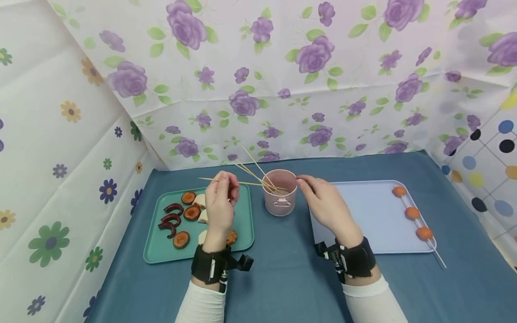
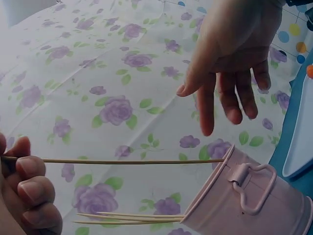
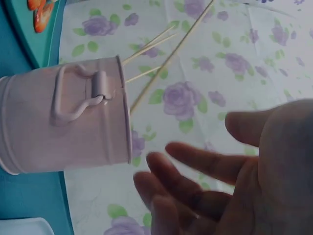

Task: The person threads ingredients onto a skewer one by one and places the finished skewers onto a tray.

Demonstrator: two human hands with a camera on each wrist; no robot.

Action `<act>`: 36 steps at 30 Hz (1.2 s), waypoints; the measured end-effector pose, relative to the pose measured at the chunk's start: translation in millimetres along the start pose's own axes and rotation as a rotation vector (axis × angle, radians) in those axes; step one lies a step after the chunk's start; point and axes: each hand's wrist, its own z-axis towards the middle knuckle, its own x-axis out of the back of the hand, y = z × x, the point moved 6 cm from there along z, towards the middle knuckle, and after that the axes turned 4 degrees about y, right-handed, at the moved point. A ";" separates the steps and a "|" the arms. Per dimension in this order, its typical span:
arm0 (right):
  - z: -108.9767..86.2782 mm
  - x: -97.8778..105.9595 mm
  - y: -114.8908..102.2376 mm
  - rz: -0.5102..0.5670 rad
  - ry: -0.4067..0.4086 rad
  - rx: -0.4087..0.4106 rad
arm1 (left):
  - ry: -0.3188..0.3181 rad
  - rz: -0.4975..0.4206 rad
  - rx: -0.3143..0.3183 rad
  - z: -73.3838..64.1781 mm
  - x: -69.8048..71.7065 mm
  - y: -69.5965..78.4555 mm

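My left hand (image 1: 221, 202) pinches a thin wooden skewer (image 2: 132, 161) between thumb and curled fingers, above the green tray. The skewer's far end reaches over the rim of a pink metal bucket (image 1: 279, 206) with a small side handle. Several other skewers (image 2: 132, 218) lean out of that bucket. My right hand (image 1: 329, 206) hovers at the bucket's right side. Its fingers are loosely bent and spread in both wrist views, with nothing held between them.
On the left, a green tray (image 1: 151, 251) carries brown round slices (image 1: 181, 240), dark red curved pieces (image 1: 167, 228) and pale pieces (image 1: 200, 200). A white tray (image 1: 359, 215) stands right, with a stick of three orange balls (image 1: 412, 213) along its right edge. Flowered cloth (image 1: 242, 103) hangs behind.
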 end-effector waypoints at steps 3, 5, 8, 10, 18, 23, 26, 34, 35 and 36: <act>-0.8 -1.1 -7.9 0.027 -0.026 0.057 | 0.026 -0.056 -0.036 -0.7 2.4 1.9; -1.6 -1.8 -12.7 0.044 -0.030 0.105 | 0.030 -0.106 -0.054 -1.0 2.9 3.6; -2.8 -2.5 -19.7 0.064 -0.041 0.184 | 0.017 -0.182 -0.062 -1.2 2.8 6.0; -3.3 -4.1 -24.0 0.072 -0.057 0.235 | -0.001 -0.222 -0.061 -1.1 2.0 7.3; -3.0 -15.9 -30.7 0.091 -0.147 0.346 | -0.068 -0.260 -0.063 -0.1 -1.4 8.6; -4.3 -21.5 -29.9 0.101 -0.190 0.358 | -0.078 -0.227 -0.036 -0.9 -2.2 5.9; -4.5 -22.8 -29.4 0.094 -0.197 0.364 | -0.079 -0.202 -0.020 -0.9 -2.4 5.5; -3.6 -21.8 -28.9 0.080 -0.189 0.364 | -0.119 -0.158 -0.020 0.6 -2.4 7.2; -3.6 -21.5 -28.8 0.079 -0.184 0.366 | -0.125 -0.156 -0.019 0.8 -2.3 7.4; -3.3 -21.6 -28.1 0.075 -0.180 0.368 | -0.128 -0.152 -0.017 1.0 -2.0 7.4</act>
